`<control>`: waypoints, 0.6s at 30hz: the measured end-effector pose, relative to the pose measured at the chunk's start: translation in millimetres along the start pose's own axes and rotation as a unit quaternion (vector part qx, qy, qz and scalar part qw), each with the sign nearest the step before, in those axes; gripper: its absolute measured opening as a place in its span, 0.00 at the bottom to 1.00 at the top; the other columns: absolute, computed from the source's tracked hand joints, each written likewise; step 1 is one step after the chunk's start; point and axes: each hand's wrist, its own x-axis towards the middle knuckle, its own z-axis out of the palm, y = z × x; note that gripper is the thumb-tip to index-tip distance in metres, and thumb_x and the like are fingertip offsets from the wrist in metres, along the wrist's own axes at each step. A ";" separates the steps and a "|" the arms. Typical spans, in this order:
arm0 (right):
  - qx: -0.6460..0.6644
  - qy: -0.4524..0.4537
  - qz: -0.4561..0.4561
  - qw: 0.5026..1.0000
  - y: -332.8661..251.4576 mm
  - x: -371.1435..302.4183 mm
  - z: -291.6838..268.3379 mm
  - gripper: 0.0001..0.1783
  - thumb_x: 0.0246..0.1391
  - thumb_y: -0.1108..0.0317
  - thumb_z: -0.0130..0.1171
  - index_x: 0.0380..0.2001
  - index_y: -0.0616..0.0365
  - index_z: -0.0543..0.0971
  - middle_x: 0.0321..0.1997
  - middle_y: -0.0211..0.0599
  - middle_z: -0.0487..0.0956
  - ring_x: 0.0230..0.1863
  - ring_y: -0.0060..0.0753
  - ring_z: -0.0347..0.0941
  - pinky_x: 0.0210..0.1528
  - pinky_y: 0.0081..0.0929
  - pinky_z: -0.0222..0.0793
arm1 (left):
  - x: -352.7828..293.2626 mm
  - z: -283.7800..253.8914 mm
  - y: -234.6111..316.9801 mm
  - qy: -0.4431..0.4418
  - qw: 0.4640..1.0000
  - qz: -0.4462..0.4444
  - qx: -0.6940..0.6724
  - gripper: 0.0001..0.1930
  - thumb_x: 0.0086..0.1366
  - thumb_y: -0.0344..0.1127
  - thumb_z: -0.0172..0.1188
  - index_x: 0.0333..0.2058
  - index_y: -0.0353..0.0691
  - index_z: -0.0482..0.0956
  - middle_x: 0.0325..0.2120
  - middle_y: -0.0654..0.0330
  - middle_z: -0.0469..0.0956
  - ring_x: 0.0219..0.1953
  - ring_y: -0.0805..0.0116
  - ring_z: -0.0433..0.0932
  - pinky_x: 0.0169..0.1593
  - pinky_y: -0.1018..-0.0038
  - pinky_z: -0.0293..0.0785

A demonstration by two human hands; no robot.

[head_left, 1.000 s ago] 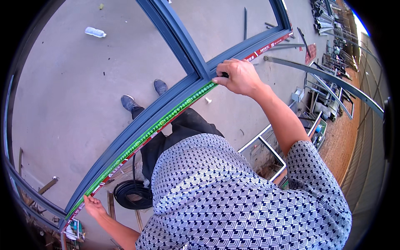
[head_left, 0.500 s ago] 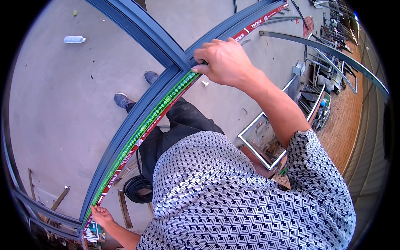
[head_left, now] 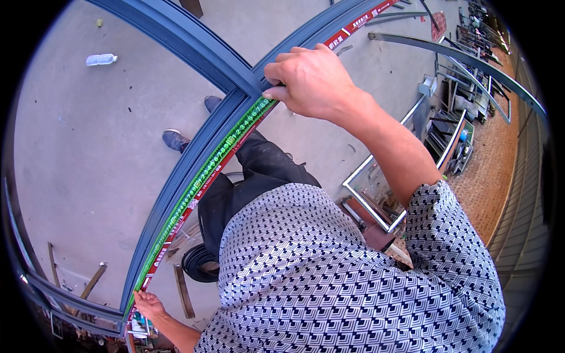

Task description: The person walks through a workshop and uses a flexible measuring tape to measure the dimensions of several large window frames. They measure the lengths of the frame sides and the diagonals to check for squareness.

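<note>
The fingers of the left hand (head_left: 150, 305) pinch the near-left end of a bright green, number-marked tape measure blade (head_left: 213, 162). Those of the right hand (head_left: 315, 79) curl closed, thumb pressed at the blade's far-right end; whether they wrap a case is hidden. The blade's long axis runs from near left to far right between both hands, along a long blue-grey metal frame bar (head_left: 200, 150) edged with a printed red strip (head_left: 362, 23). The right hand is nearer the joint where a blue-grey metal crossbar (head_left: 188, 35) meets the bar; the left is well apart.
</note>
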 end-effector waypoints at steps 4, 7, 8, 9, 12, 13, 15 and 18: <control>-0.005 -0.003 0.001 1.000 -1.0 0.5 -0.1 0.13 0.56 0.53 0.62 0.31 0.51 0.82 0.30 0.29 0.80 0.45 0.36 0.77 0.43 0.43 0.67 | -1.0 2.9 -1.3 0.005 1.000 0.008 0.023 0.16 0.74 0.45 0.51 0.26 0.47 0.69 0.13 0.72 0.61 0.13 0.80 0.59 0.18 0.81 0.61; -0.007 -0.002 0.003 1.000 -1.0 0.1 0.7 0.14 0.56 0.53 0.62 0.31 0.51 0.82 0.30 0.28 0.80 0.45 0.36 0.78 0.43 0.42 0.67 | 2.7 -1.5 -1.3 -0.025 1.000 0.007 0.015 0.16 0.75 0.45 0.50 0.27 0.46 0.68 0.15 0.71 0.62 0.14 0.79 0.61 0.18 0.82 0.64; -0.007 0.000 0.003 1.000 -1.2 -0.3 1.0 0.14 0.56 0.53 0.62 0.31 0.51 0.82 0.30 0.28 0.80 0.45 0.36 0.78 0.43 0.42 0.67 | 4.1 -2.9 -1.1 -0.025 1.000 0.006 0.012 0.16 0.75 0.45 0.49 0.27 0.46 0.68 0.15 0.71 0.62 0.14 0.79 0.61 0.18 0.82 0.64; -0.010 -0.004 0.003 1.000 -1.0 0.1 0.4 0.14 0.56 0.52 0.63 0.31 0.51 0.82 0.31 0.28 0.80 0.45 0.36 0.78 0.43 0.42 0.67 | 5.4 -3.4 -1.9 -0.026 1.000 0.004 0.008 0.16 0.75 0.45 0.49 0.28 0.46 0.69 0.15 0.71 0.62 0.14 0.79 0.61 0.18 0.82 0.64; -0.012 -0.004 0.004 1.000 -0.1 0.9 1.2 0.14 0.55 0.52 0.64 0.31 0.51 0.82 0.30 0.28 0.80 0.44 0.35 0.78 0.43 0.41 0.67 | 6.6 -2.0 -4.8 -0.026 1.000 0.006 0.007 0.16 0.75 0.45 0.49 0.28 0.46 0.69 0.15 0.71 0.63 0.15 0.79 0.61 0.18 0.82 0.65; -0.008 0.003 0.005 1.000 0.7 1.2 3.9 0.14 0.54 0.52 0.64 0.30 0.51 0.81 0.30 0.29 0.79 0.44 0.35 0.77 0.44 0.40 0.68 | 6.7 -1.5 -5.6 -0.025 1.000 0.008 0.009 0.16 0.75 0.45 0.49 0.28 0.46 0.70 0.15 0.71 0.63 0.15 0.79 0.62 0.18 0.82 0.65; -0.004 0.009 0.006 1.000 0.6 0.9 5.7 0.14 0.53 0.52 0.65 0.29 0.51 0.81 0.29 0.30 0.79 0.43 0.35 0.77 0.44 0.40 0.68 | 8.3 -1.9 -7.8 -0.027 0.999 0.019 0.003 0.16 0.74 0.45 0.51 0.27 0.46 0.70 0.14 0.72 0.63 0.14 0.79 0.61 0.18 0.82 0.63; -0.003 0.011 0.005 1.000 -0.6 0.2 5.0 0.14 0.53 0.52 0.65 0.29 0.51 0.81 0.29 0.30 0.79 0.43 0.35 0.77 0.44 0.40 0.68 | 11.4 -2.8 -8.5 -0.026 0.999 0.025 -0.001 0.16 0.74 0.45 0.52 0.27 0.46 0.71 0.14 0.72 0.64 0.14 0.80 0.61 0.18 0.82 0.63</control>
